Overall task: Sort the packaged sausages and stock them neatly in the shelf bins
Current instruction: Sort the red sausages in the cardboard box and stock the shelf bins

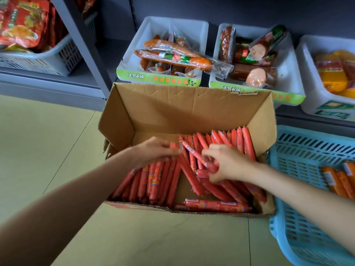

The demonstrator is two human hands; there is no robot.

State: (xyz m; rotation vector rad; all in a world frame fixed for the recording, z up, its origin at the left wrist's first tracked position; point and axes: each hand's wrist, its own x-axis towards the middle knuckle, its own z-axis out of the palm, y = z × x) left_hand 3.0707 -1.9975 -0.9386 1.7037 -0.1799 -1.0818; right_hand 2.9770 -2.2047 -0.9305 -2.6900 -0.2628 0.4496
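An open cardboard box (184, 116) is seen on the floor (48, 150), nearest the camera, partly filled with red packaged sausages (153, 181) lying in loose rows. Both hands are inside it. The left hand (153, 152) is laid over the left-hand row; motion blur prevents its grip from being determined. The right hand (226, 164) is curled, its grip grasping one or more sausages at the middle of the box. A blue basket (299, 189) stands just beside the box on the right, with a few orange sausages (340, 181) in it. Beyond, white shelf bins (194, 25) are seen holding vacuum-packed sausages (172, 58) and thicker dark sausage chubs (255, 73).
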